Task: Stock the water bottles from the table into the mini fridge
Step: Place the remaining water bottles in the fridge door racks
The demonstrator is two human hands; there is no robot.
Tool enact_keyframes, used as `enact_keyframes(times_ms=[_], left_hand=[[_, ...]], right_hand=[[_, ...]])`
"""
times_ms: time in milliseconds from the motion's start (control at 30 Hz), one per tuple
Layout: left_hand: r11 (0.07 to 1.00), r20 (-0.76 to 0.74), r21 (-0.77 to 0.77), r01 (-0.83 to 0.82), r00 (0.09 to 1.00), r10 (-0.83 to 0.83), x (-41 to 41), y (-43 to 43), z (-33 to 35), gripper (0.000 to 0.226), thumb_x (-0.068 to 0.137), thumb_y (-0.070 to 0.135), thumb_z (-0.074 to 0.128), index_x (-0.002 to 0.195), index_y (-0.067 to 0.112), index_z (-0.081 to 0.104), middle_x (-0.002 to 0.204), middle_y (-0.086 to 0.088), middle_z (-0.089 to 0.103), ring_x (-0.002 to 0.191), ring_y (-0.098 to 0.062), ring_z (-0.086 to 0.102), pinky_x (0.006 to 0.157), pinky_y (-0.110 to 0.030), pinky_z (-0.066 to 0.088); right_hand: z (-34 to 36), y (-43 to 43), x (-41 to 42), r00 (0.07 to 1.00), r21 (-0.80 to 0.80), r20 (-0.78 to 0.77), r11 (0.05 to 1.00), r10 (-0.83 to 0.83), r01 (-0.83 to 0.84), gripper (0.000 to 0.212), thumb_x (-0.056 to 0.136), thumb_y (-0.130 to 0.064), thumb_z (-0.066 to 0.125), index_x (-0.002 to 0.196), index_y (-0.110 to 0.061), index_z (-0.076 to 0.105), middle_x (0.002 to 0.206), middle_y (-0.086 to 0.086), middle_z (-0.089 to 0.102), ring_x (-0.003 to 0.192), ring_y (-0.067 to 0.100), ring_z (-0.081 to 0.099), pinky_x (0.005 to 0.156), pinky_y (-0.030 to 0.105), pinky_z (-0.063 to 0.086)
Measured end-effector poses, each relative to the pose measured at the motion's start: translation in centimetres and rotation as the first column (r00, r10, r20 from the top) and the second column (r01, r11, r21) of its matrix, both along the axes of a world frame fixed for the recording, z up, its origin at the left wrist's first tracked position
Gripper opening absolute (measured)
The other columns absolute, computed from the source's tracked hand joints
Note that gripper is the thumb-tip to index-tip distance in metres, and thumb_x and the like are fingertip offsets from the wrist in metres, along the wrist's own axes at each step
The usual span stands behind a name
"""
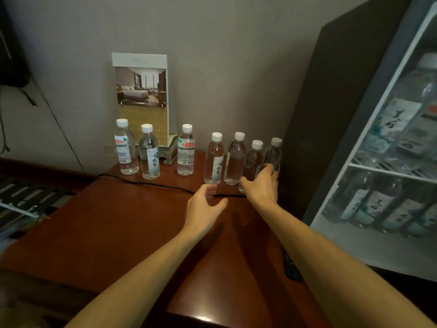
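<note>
Our two bare forearms reach in from the near edge over the table (113, 221), a glossy reddish-brown wooden top whose rounded near corner catches the light. We take the black cable (153, 184) as our mark: thin and matte, it snakes from the table's left edge across towards the right. On our side of the cable lies a broad stretch of polished wood, room enough to swing either arm.

Behind the cable's left half we see a brochure card (142, 98) standing upright against the grey wall. Three water bottles stand spaced apart in front of it, the third a red-labelled bottle (186, 152). All are clear ribbed plastic with white screw caps, and all stand upright.

Behind the cable's right half four more bottles crowd close together, leaving little room between them. Our left hand (203, 207) hovers just over the cable with fingers loosely spread, holding nothing. Our right hand (262, 188) reaches past the cable's right end, thumb and fingers curled low round the short bottle (253, 159). Just beyond it the end bottle (273, 155) stands tight against a dark matte side panel (319, 114).

Right of the cable's end stands the mini fridge (378, 247), white-framed, with stocked bottles (399, 119) on two levels, blurred.
</note>
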State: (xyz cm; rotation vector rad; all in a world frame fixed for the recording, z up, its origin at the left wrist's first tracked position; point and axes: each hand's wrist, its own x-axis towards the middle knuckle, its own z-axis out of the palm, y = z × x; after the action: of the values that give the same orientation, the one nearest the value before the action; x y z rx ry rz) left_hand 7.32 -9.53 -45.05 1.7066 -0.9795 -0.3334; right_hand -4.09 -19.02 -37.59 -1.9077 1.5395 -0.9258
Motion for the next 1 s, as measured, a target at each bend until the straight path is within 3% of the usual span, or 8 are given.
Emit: enact_keyframes(times_ms=[267, 433, 500, 700, 833, 900, 1000], left_hand=[[0.992, 0.031, 0.038, 0.119, 0.992, -0.120, -0.4, -7.1, -1.2, 0.061, 0.084, 0.036, 0.081, 0.139, 0.024, 0.058, 0.132, 0.005, 0.068, 0.126, -0.014, 0.061, 0.104, -0.038, 0.052], [0.988, 0.039, 0.048, 0.145, 0.988, -0.147, -1.0, -9.5, -1.2, 0.064, 0.084, 0.030, 0.081, 0.143, 0.023, 0.055, 0.132, 0.004, 0.068, 0.122, -0.012, 0.063, 0.093, -0.023, 0.048], [0.986, 0.033, 0.054, 0.156, 0.987, -0.158, -1.2, -10.0, -1.1, 0.066, 0.083, 0.027, 0.082, 0.143, 0.023, 0.054, 0.129, 0.004, 0.070, 0.119, -0.012, 0.065, 0.093, -0.024, 0.050], [0.992, 0.039, 0.043, 0.117, 0.992, -0.119, -3.1, -9.4, 0.4, 0.059, 0.084, 0.018, 0.077, 0.138, 0.024, 0.055, 0.125, 0.001, 0.070, 0.115, -0.017, 0.067, 0.096, -0.036, 0.056], [0.996, 0.037, 0.026, 0.082, 0.996, -0.083, -4.6, -7.4, 2.2, 0.050, 0.085, 0.022, 0.078, 0.128, 0.027, 0.053, 0.114, 0.005, 0.071, 0.103, -0.017, 0.070, 0.086, -0.043, 0.061], [0.998, 0.055, 0.011, 0.059, 0.997, -0.060, -5.2, -5.9, 3.1, 0.049, 0.084, 0.020, 0.080, 0.123, 0.030, 0.052, 0.113, 0.006, 0.070, 0.104, -0.017, 0.070, 0.083, -0.044, 0.062], [0.998, 0.079, -0.021, 0.053, 0.996, -0.051, -6.2, -3.4, 4.7, 0.048, 0.081, 0.022, 0.083, 0.118, 0.033, 0.054, 0.107, 0.011, 0.071, 0.101, -0.013, 0.070, 0.082, -0.040, 0.062]], right_hand=[[-1.5, -5.0, 2.4, 0.991, 0.010, 0.120, 0.999, -0.054, 0.053, 0.079, 0.086, -0.034, 0.081, 0.149, -0.014, 0.039, 0.149, 0.010, 0.051, 0.139, 0.031, 0.050, 0.113, 0.051, 0.044], [-1.9, -6.4, 2.9, 0.977, 0.091, 0.203, 0.995, -0.065, 0.047, 0.058, 0.092, -0.023, 0.075, 0.142, -0.019, 0.046, 0.142, 0.005, 0.058, 0.135, 0.027, 0.055, 0.107, 0.043, 0.045], [-1.8, -6.4, 2.6, 0.971, 0.094, 0.229, 0.995, -0.064, 0.044, 0.052, 0.090, -0.021, 0.077, 0.135, -0.021, 0.051, 0.134, 0.003, 0.063, 0.128, 0.025, 0.060, 0.103, 0.040, 0.048], [-1.5, -4.4, 0.1, 0.970, 0.051, 0.243, 0.999, -0.003, -0.010, 0.055, 0.084, -0.025, 0.084, 0.131, -0.023, 0.054, 0.123, -0.002, 0.067, 0.116, 0.018, 0.064, 0.093, 0.031, 0.049], [0.0, -2.0, -2.3, 0.961, -0.001, 0.264, 0.997, 0.077, -0.080, 0.053, 0.082, -0.032, 0.085, 0.125, -0.024, 0.057, 0.108, -0.012, 0.062, 0.104, 0.008, 0.061, 0.085, 0.022, 0.046], [0.8, -0.4, -3.4, 0.963, -0.049, 0.247, 0.994, 0.111, -0.103, 0.052, 0.080, -0.037, 0.087, 0.121, -0.026, 0.057, 0.103, -0.014, 0.061, 0.102, 0.008, 0.063, 0.084, 0.024, 0.051], [2.3, 2.0, -4.8, 0.972, -0.111, 0.190, 0.987, 0.136, -0.116, 0.058, 0.079, -0.044, 0.086, 0.125, -0.023, 0.058, 0.114, -0.008, 0.069, 0.106, 0.013, 0.067, 0.088, 0.030, 0.058]])
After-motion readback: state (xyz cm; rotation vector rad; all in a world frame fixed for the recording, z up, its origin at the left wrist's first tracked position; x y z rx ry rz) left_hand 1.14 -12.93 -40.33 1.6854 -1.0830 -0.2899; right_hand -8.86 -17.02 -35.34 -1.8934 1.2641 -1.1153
